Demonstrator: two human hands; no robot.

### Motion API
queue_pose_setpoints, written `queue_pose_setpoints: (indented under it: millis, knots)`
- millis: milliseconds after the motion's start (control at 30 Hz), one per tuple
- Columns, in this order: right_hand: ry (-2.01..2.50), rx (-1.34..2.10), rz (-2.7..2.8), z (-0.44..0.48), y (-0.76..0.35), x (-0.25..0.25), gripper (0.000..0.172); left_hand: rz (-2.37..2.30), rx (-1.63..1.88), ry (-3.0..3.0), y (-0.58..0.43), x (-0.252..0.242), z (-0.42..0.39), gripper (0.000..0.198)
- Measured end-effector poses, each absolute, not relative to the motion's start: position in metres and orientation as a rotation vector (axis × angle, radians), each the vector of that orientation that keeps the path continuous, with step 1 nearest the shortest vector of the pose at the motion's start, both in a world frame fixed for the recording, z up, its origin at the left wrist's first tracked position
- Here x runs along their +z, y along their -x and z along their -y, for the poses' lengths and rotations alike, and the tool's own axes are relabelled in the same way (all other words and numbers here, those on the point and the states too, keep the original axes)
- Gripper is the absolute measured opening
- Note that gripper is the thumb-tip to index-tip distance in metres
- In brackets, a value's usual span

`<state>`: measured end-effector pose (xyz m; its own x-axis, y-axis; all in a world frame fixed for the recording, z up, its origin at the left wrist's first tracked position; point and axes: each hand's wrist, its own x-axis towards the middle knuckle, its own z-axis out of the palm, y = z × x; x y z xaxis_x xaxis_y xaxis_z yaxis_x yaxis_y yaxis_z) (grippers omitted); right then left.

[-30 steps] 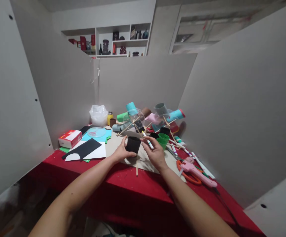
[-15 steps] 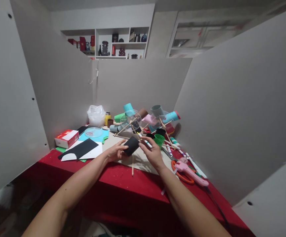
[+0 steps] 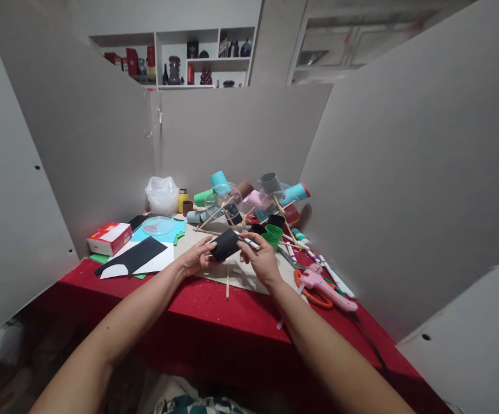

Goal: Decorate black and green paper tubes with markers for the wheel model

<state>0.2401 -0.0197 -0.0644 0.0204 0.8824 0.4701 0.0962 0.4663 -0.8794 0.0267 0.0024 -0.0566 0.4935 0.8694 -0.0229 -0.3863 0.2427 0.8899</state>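
Above the near part of the table, my left hand (image 3: pixel 198 256) is closed on the left end of a black paper tube (image 3: pixel 225 245), which lies tilted, its right end higher. My right hand (image 3: pixel 260 257) is closed around a white marker (image 3: pixel 249 243) with a yellowish tip and a green band; the tip is by the tube's right end, and I cannot tell whether it touches. Some fingers of the right hand are close to that end too. Below the tube, a thin wooden stick (image 3: pixel 227 282) lies toward the table's front edge.
Paper sheets, including black paper (image 3: pixel 139 256), and a red and white box (image 3: pixel 109 238) lie at left. Behind are a plastic bag (image 3: pixel 162 195) and a stick structure with colored tubes (image 3: pixel 219 182). Green cups (image 3: pixel 271 237), orange-handled scissors (image 3: pixel 318 299) and a pink glue gun (image 3: pixel 329 289) are at right.
The view has shifted slightly, so everything appears a little higher and more to the left. The marker has moved slightly against the black tube's right end; both hands keep their holds.
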Motion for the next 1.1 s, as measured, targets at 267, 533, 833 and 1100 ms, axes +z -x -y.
queue_pose_setpoints:
  millis: [267, 533, 833, 1100]
  knots:
    - [0.901, 0.739, 1.407, 0.02, -0.24, -0.063, 0.033, -0.566, 0.931, -0.986, -0.027, -0.053, -0.001, 0.068]
    - [0.903, 0.682, 1.419, 0.017, -0.238, -0.065, 0.032, -0.572, 0.913, -0.997, -0.028, -0.053, -0.003, 0.067]
    - [0.922, 0.591, 1.362, 0.019, -0.241, -0.061, 0.029, -0.603, 0.887, -0.997, -0.027, -0.057, -0.007, 0.077]
    - [0.914, 0.466, 1.318, 0.027, -0.24, -0.056, 0.034, -0.627, 0.86, -0.982, -0.031, -0.062, -0.01, 0.09]
